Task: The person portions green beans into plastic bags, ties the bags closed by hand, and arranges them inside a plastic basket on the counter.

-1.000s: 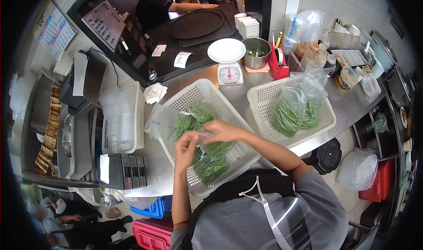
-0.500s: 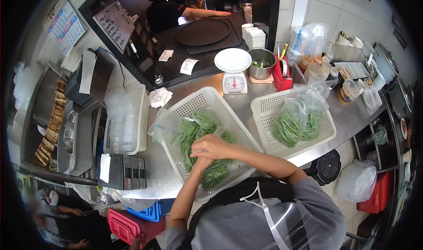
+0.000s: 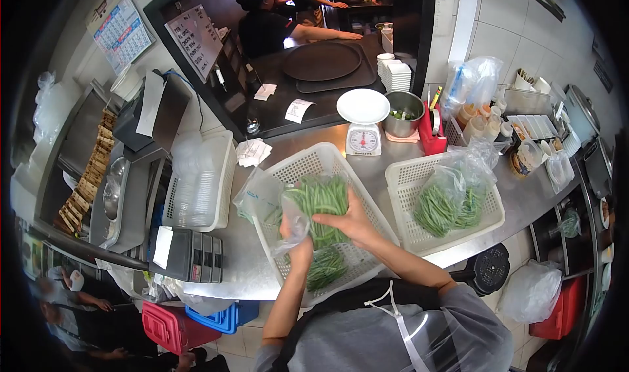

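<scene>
A clear plastic bag of green beans [image 3: 318, 198] is held between both my hands, over a white perforated basket [image 3: 372, 208]. My left hand [image 3: 299, 246] closes on the bunched plastic at the bag's lower left. Against the bag's right side, my right hand [image 3: 348, 223] grips it, thumb across the front and fingers partly hidden behind. Another bundle of green beans [image 3: 325, 268] lies in the same basket, just below my hands. In a second white basket [image 3: 401, 192] to the right rest bagged green beans [image 3: 438, 207].
Behind the baskets stand a white scale [image 3: 363, 139] with a plate, a steel pot [image 3: 404, 114] and a red holder [image 3: 432, 131]. On the left are a bin of plastic lids [image 3: 226, 175] and a black drawer box [image 3: 196, 257]. Other people [image 3: 265, 31] stand beyond the pass-through window.
My hands were together over the bagged beans; now they are apart, one on each side of a bag that is turned up. The view has shifted slightly.
</scene>
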Motion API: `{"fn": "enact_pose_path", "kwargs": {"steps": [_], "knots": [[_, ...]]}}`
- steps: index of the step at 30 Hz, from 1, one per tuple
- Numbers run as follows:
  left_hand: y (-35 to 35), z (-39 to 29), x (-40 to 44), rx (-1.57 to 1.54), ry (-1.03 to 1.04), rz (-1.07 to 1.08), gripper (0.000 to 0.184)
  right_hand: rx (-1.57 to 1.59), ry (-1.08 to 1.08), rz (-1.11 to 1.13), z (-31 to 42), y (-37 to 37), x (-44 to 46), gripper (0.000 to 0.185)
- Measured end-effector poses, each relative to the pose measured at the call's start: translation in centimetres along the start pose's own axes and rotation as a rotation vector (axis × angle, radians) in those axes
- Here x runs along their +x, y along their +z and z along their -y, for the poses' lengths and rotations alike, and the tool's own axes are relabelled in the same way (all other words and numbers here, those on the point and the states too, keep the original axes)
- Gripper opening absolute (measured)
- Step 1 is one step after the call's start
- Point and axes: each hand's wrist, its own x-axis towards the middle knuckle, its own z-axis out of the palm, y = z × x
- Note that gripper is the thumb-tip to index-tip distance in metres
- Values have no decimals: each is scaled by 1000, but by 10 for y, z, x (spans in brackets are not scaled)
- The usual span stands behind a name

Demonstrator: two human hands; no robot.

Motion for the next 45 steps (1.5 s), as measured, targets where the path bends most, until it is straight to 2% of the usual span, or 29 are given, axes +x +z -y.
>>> {"fn": "enact_pose_path", "kwargs": {"steps": [5, 9, 12, 15, 17, 18, 21, 24, 26, 27, 30, 31, 32, 34, 37, 38, 39, 40, 41, 42, 43, 44, 45], "knots": [[-16, 40, -7, 278, -151, 9, 39, -61, -103, -4, 6, 4, -6, 81], [14, -13, -11, 115, -24, 101, 46, -40, -119, -22, 12, 9, -13, 82], [23, -53, -4, -154, 25, 177, 52, 19, -79, 5, 10, 8, -14, 77], [16, -60, 12, -603, 72, 154, 48, 271, 282, 49, 11, 4, -15, 69], [3, -50, 19, -585, 126, 277, 39, 439, 372, 49, -1, 5, -20, 65], [-2, -43, 22, -574, 156, 336, 41, 522, 417, 54, -7, 6, -22, 63], [-10, -32, 25, -572, 102, 239, 40, 422, 384, 65, -4, 3, -30, 66], [-25, -28, 28, -347, 73, 299, 41, 5, -43, -34, -9, -1, -29, 80], [-30, -26, 28, -266, 46, 460, 44, -431, -294, -22, 2, -12, -23, 82], [-29, -24, 22, -240, -64, 529, 46, -642, -436, -16, 10, -15, -20, 83], [-16, -12, -10, -82, -409, 619, 45, -898, -326, 484, 34, -9, -17, 77], [-11, -4, -18, -74, -360, 722, 42, -1155, -325, 586, 22, -13, -17, 54], [-8, 3, -23, -64, -312, 824, 39, -987, -37, 563, 23, -8, -16, 50], [-6, 7, -30, -96, -369, 819, 35, -643, 534, 489, 34, 4, -19, 42], [-7, -3, -29, -238, -387, 869, 32, -401, 504, 525, 39, 14, -18, 31], [-8, -8, -29, -300, -381, 895, 31, -307, 489, 433, 33, 13, -18, 29], [-11, -13, -26, -312, -292, 886, 26, -213, 473, 340, 24, 10, -18, 28], [-16, -5, -27, -441, -530, 830, 24, -117, 457, 243, 15, 9, -14, 28], [-21, 8, -31, -577, -765, 767, 21, 39, 337, 377, 4, 7, -4, 23], [-26, 14, -34, -715, -993, 699, 19, 219, 434, 404, 2, 5, 2, 21], [-29, 17, -36, -894, -1040, 623, 20, 400, 530, 424, 0, 2, 9, 20], [-31, 12, -40, -932, -993, 657, 20, 580, 629, 438, -2, 4, 11, 19], [-31, 7, -46, -968, -948, 693, 20, 608, 692, 309, -6, 7, 9, 19]]}}
